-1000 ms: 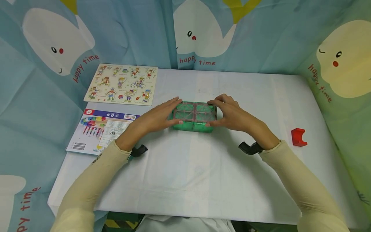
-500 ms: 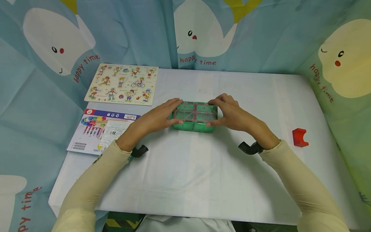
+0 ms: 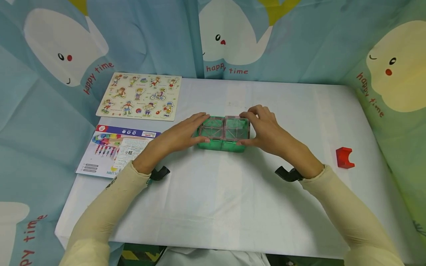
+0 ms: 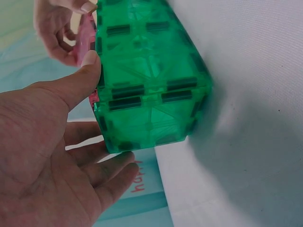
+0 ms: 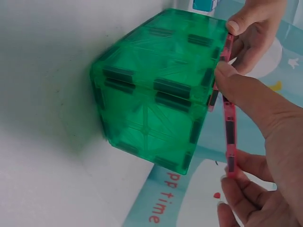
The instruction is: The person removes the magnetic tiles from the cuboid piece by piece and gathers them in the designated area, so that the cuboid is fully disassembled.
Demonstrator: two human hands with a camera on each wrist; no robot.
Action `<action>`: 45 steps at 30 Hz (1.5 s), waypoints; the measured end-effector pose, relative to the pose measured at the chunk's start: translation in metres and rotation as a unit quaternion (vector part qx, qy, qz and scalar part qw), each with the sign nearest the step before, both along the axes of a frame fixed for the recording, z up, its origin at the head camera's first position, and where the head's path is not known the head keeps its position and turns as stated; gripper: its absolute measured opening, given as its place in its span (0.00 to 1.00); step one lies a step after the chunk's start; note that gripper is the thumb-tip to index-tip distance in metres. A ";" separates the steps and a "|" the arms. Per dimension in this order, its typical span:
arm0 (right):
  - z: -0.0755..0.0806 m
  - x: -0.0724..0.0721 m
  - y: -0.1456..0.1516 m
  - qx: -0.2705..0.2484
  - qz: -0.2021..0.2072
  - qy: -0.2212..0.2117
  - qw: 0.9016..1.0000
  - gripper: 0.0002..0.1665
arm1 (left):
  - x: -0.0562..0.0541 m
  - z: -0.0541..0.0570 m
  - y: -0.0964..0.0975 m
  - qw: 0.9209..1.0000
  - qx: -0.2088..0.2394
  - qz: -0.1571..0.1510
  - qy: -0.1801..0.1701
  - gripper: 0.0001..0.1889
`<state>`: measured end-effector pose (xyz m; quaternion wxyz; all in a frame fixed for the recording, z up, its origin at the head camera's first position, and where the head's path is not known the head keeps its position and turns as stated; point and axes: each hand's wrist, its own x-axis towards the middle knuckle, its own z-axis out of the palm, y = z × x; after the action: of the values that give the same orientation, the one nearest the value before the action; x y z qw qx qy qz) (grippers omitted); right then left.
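Wrinkled white cloth (image 3: 216,207) lies nearest, with a notched red block (image 3: 344,157) at three o'clock from the glossy, see-through green box (image 3: 222,145) at the middle. The left hand (image 3: 179,135) holds its nine-o'clock end between thumb and fingers; the right hand (image 3: 267,132) pinches a ribbed, square pink tile (image 3: 237,128), slightly raised on top. A flat picture board (image 3: 139,96) lies toward ten.

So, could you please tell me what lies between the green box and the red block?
In the head view, the right hand and wrist come between the green box and the red block, then bare white tablecloth.
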<state>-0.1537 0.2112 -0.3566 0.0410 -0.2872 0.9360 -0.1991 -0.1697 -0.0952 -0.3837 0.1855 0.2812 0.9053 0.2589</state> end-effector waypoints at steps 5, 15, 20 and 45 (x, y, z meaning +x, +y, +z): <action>0.004 -0.001 0.001 -0.023 0.012 0.018 1.000 0.45 | 0.001 0.000 -0.001 1.000 0.003 -0.001 -0.002 0.47; 0.025 -0.026 0.045 -0.061 -0.065 0.017 0.996 0.46 | 0.001 -0.001 -0.002 1.000 0.006 -0.005 -0.001 0.47; 0.013 -0.052 0.093 -0.049 -0.136 -0.029 0.989 0.46 | 0.002 -0.001 -0.002 1.000 0.006 -0.005 -0.003 0.47; -0.047 -0.080 0.227 0.173 -0.161 -0.151 0.960 0.35 | 0.002 -0.002 -0.002 1.000 0.009 -0.005 -0.003 0.47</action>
<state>-0.2335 0.4377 -0.4035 0.1986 -0.0882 0.9729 -0.0794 -0.1673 -0.0975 -0.3852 0.1873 0.2863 0.9009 0.2670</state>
